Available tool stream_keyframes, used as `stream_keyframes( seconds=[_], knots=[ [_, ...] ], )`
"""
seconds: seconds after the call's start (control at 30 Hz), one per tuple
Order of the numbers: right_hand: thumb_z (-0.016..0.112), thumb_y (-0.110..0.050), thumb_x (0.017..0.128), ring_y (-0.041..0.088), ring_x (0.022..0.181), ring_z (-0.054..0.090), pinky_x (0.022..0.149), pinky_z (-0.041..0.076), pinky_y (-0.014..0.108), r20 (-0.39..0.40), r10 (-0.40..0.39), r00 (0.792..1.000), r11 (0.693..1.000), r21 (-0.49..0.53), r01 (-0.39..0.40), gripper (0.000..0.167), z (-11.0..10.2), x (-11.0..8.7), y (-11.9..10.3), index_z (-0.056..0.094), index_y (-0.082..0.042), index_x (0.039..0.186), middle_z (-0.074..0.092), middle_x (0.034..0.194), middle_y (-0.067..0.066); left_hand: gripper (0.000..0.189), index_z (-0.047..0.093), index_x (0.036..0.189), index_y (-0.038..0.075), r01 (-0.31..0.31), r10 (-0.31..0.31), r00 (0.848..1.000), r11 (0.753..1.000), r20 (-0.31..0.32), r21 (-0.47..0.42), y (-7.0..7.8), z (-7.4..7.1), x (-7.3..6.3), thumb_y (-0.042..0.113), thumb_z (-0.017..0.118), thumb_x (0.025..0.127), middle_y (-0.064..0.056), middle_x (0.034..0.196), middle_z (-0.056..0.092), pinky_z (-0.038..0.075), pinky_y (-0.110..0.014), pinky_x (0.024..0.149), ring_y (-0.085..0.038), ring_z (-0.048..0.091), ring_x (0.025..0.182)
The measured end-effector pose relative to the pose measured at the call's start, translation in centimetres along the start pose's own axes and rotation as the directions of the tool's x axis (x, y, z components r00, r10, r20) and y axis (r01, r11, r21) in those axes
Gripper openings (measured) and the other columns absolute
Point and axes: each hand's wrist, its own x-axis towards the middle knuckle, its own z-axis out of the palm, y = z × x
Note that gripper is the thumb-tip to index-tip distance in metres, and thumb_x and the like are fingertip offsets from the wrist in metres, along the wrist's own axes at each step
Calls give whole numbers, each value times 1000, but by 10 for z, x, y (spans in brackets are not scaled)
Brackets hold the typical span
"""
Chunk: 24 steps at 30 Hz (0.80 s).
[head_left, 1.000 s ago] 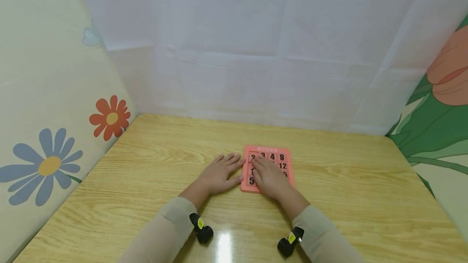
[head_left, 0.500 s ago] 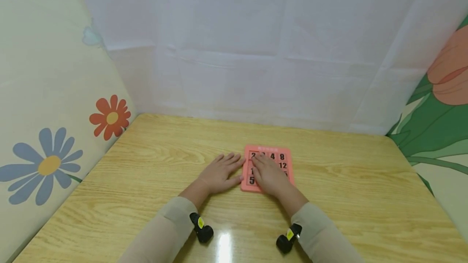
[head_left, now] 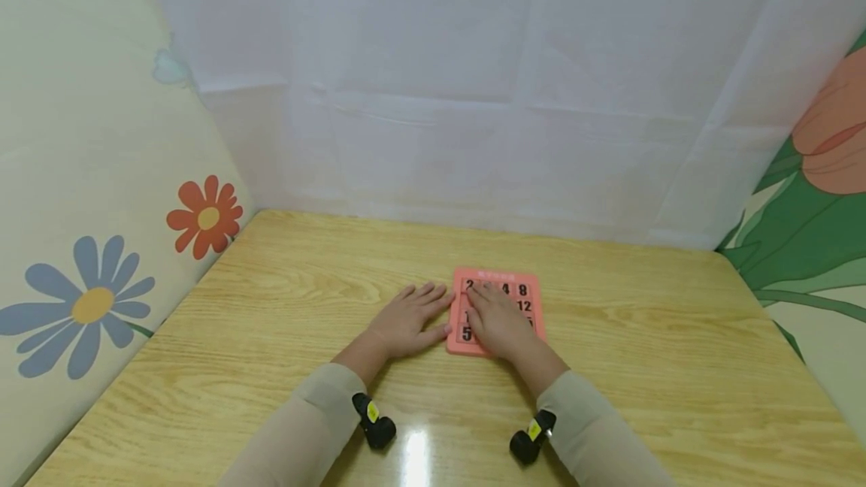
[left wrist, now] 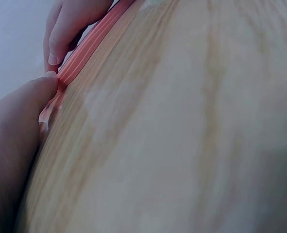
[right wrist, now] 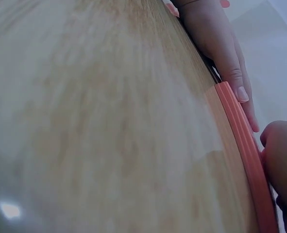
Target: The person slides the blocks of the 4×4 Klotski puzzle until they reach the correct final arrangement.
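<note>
Head view: unlike a second ago, the right hand (head_left: 498, 324), fingers extended over the pink number board (head_left: 525, 306), mostly hides the 3; the spread left hand (head_left: 402, 324) touches its left edge. Flat on the surface (head_left: 636, 337), the board seemingly runs lengthwise away, title strip (head_left: 497, 275) farthest. Wrist views add its ridged side (right wrist: 246, 150).

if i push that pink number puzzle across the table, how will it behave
The pink number puzzle probably stays stiff, as its edges look straight and unbent. It seems unlikely to roll or tip, lying low and flat on the table. It may slide fairly easily, since that surface looks smooth and glossy.
</note>
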Motion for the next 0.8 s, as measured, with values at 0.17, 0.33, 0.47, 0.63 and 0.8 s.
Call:
stream_keyframes(
  seconds=[0.17,0.33,0.47,0.63,0.8],
  knots=[
    [36,-34,106,27,151,25,125,21,44,-1,0,1000,1000,12,0,51,0,-1,1,39,-10,151,35,159,7,65,31,155,18,-2,2,1000,1000,-1,-4,0,0,0,51,41,100,-5,162,28,14,-49,125,-27,20,152],
    [35,-34,106,25,150,26,125,22,44,-18,-1,1000,998,58,2,51,1,-5,5,38,-10,152,34,160,6,64,31,155,18,-4,4,1000,1000,-1,-1,0,0,1,51,41,101,-5,162,28,14,-49,125,-27,21,152],
    [36,-32,106,26,149,28,124,22,45,-41,-24,999,996,82,28,51,1,-11,7,39,-9,151,34,159,7,64,32,155,18,-3,3,1000,1000,-7,1,0,1,1,51,41,100,-5,162,28,14,-49,125,-27,22,152],
    [36,-33,106,25,150,28,125,20,44,-37,-58,998,995,74,61,50,2,-21,7,40,-10,151,35,159,5,65,32,155,18,-3,3,1000,1000,-12,1,-1,2,1,51,42,100,-5,161,29,15,-49,125,-27,22,151],
    [39,-33,105,28,148,32,123,24,46,-50,-103,993,992,67,106,50,3,-33,5,43,-9,149,39,157,7,64,33,154,18,1,-1,1000,1000,-7,-4,-1,2,1,51,42,100,-6,161,29,15,-50,125,-28,22,152]
  ],
)
